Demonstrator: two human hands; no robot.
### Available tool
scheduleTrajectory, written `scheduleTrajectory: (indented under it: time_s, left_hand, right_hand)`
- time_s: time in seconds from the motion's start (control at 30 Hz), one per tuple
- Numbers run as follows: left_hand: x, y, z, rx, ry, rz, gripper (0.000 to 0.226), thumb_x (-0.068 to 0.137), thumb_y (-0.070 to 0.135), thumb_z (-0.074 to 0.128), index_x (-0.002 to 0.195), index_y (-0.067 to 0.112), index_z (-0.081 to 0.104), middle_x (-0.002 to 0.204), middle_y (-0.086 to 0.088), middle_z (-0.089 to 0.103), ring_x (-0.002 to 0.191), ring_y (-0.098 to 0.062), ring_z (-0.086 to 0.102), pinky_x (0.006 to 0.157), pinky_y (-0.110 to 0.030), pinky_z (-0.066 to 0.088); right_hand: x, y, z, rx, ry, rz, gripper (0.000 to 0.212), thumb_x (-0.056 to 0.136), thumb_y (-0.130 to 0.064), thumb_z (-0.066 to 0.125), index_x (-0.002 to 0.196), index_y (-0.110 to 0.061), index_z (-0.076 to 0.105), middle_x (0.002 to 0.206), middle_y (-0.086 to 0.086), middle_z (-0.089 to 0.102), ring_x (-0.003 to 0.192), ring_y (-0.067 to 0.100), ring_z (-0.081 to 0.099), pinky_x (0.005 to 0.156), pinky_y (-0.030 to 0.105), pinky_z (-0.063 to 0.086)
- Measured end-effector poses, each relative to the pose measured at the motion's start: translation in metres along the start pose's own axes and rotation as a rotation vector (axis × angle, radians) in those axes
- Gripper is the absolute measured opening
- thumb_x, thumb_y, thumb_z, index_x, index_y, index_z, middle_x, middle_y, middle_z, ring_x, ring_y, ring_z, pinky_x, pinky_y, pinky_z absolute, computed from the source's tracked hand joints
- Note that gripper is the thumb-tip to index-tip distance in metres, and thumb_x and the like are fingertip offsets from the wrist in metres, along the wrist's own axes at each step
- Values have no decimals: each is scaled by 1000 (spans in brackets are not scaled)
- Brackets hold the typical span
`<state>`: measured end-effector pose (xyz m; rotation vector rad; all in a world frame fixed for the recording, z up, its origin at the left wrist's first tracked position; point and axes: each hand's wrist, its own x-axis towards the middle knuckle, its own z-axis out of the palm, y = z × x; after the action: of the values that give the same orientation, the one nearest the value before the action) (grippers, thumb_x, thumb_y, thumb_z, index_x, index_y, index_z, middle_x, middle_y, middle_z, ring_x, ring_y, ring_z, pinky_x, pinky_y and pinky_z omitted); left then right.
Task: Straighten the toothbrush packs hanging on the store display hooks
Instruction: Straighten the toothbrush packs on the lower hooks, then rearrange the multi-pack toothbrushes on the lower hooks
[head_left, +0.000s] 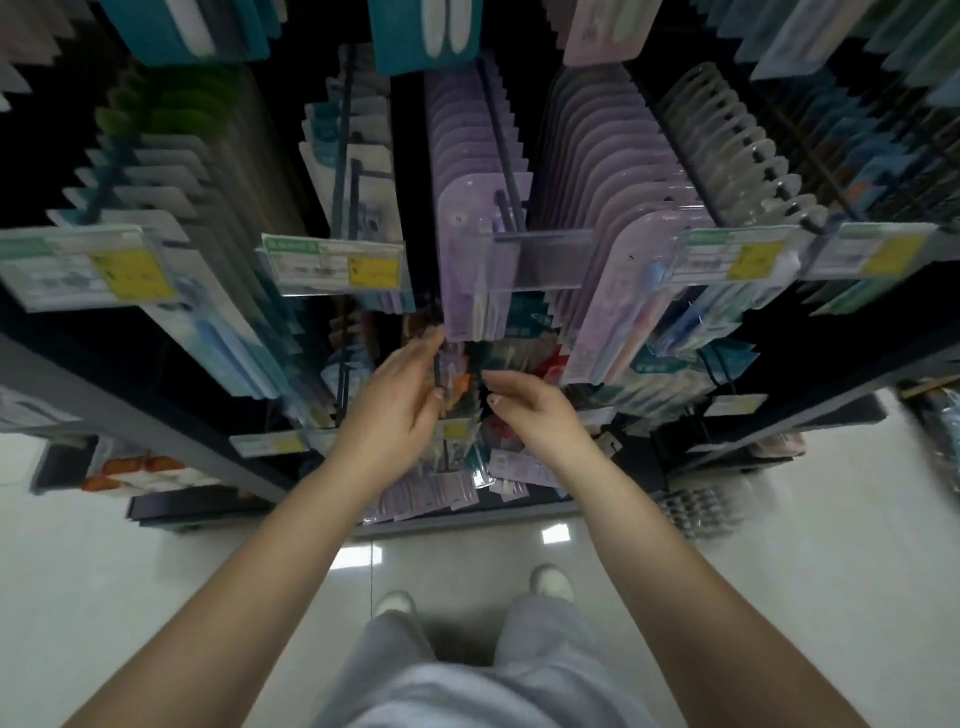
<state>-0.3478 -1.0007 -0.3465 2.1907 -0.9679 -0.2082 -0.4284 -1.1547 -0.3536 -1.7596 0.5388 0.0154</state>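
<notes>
Both arms stretch forward and down toward the lower rows of the display. The left hand (402, 395) has its fingers curled in around the edge of a small pack (451, 387), thumb tucked against it, gripping it from the left side. The right hand (530, 410) comes in opposite, thumb and forefinger pinching toward the same pack from the right, though blur makes it hard to say whether those fingertips actually have hold of it.

The small pack sits between the two hands, hanging on a lower hook just beneath the row of lilac toothbrush packs (467, 208). It looks dark with orange and pale detail, too smeared to read. The lilac packs above hang in a long tidy file along their hook (506, 171), and beside them, to the right, runs a pinkish row (597, 171), then a clear-fronted row (737, 150). Price tags (332, 270) with yellow squares cap the hook ends.

Below, more packs (441, 493) crowd the bottom of the dark rack. The floor (156, 597) is pale glossy tile with light reflections, and the person's white shoes (550, 582) and grey trousers show at the bottom.
</notes>
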Motion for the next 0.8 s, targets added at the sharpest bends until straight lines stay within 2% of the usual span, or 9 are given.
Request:
scheduleTrajectory:
  time_s: [0.1, 0.23, 0.3, 0.33, 0.47, 0.57, 0.63, 0.7, 0.8]
  left_hand:
    - [-1, 3, 11, 14, 42, -44, 58, 93, 12, 47, 147, 12, 24, 146, 2, 32, 133, -23, 37, 107, -43, 36]
    - [-4, 2, 42, -18, 98, -81, 56, 95, 15, 45, 146, 14, 22, 139, 13, 23, 132, -3, 24, 112, -26, 23]
    - [-4, 1, 63, -33, 113, -61, 58, 91, 21, 41, 145, 16, 22, 140, 13, 24, 132, -2, 23, 111, -20, 17]
    - [-4, 0, 74, -43, 108, -48, 58, 90, 23, 40, 145, 18, 21, 141, 12, 25, 132, -3, 24, 111, -21, 17]
    - [-4, -7, 119, -43, 91, 74, 54, 91, 30, 34, 141, 25, 17, 143, 7, 31, 137, -13, 30, 114, -32, 24]
    - [-3, -20, 144, -40, 134, 156, 55, 90, 25, 34, 143, 21, 18, 144, 4, 31, 137, -12, 28, 114, -26, 22]
    - [-2, -29, 156, -17, 167, 218, 56, 91, 22, 37, 144, 16, 21, 146, 2, 30, 138, -11, 27, 114, -25, 20]
    - [-1, -39, 166, 18, 189, 287, 54, 91, 20, 39, 143, 11, 27, 147, -1, 30, 139, -15, 27, 114, -29, 22]
    - [-1, -52, 181, 109, 202, 397, 51, 90, 17, 41, 140, 7, 34, 149, -10, 31, 139, -22, 29, 114, -33, 24]
  right_hand:
    - [7, 11, -7, -3, -63, -38, 33, 93, -8, 50, 125, -13, 54, 107, -8, 58, 97, -1, 54, 84, 3, 41]
    - [20, 35, -13, -30, -111, -124, 35, 94, -9, 50, 128, -16, 50, 105, -12, 56, 94, -13, 51, 82, -2, 38]
    - [25, 49, -16, -38, -126, -168, 34, 94, -7, 49, 125, -21, 49, 103, -17, 56, 93, -17, 52, 84, 0, 39]
    - [27, 57, -16, -45, -130, -192, 35, 94, -5, 48, 123, -24, 48, 104, -20, 55, 93, -18, 53, 85, 1, 39]
    - [31, 91, -12, -33, -119, -292, 37, 92, -2, 45, 124, -19, 50, 115, -7, 60, 107, 0, 56, 95, 14, 42]
    - [33, 110, -9, 11, -86, -382, 39, 85, -7, 41, 123, -15, 52, 116, -1, 61, 110, 6, 57, 98, 22, 44]
    - [35, 123, -9, 29, -77, -437, 43, 84, -5, 39, 124, -15, 51, 115, -1, 62, 110, 5, 57, 96, 20, 45]
    - [37, 138, -9, 39, -90, -490, 46, 83, 1, 39, 122, -23, 50, 114, -6, 62, 108, 2, 58, 92, 17, 45]
    - [42, 160, -8, 10, -93, -581, 56, 81, 7, 39, 116, -37, 47, 116, -11, 61, 111, 1, 57, 95, 21, 45]
